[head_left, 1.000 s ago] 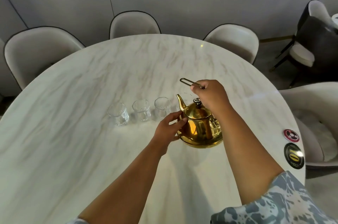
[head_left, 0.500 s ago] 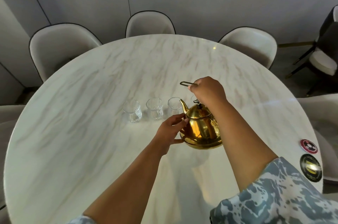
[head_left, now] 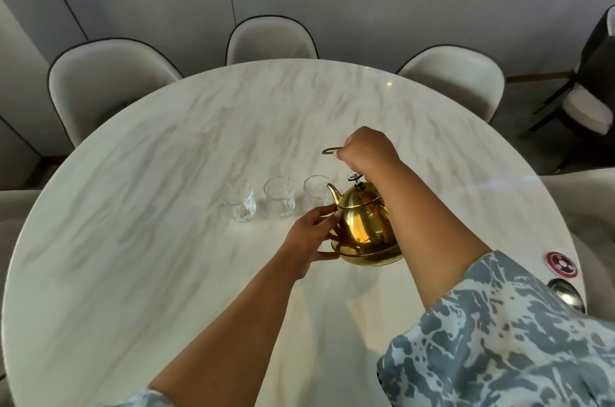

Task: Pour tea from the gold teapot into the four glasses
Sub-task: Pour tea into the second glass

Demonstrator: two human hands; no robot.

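Note:
The gold teapot [head_left: 364, 227] hangs just above the marble table [head_left: 166, 273], spout pointing left toward the glasses. My right hand [head_left: 367, 152] is closed around its wire handle above the lid. My left hand [head_left: 311, 237] touches the pot's left side, fingers spread against it. Three clear glasses stand in a row: left glass [head_left: 238, 206], middle glass [head_left: 280, 197], right glass [head_left: 316, 192] just behind the spout. A fourth glass [head_left: 352, 175] shows only as a rim behind the lid knob.
Cream chairs [head_left: 273, 40] ring the far side of the round table. A red round coaster [head_left: 561, 264] and a dark shiny disc [head_left: 565, 293] lie at the right table edge. My patterned sleeve [head_left: 499, 340] fills the lower right.
The teapot has come off the table and moved a little toward the glasses, both hands staying on it. The camera has turned slightly to the left.

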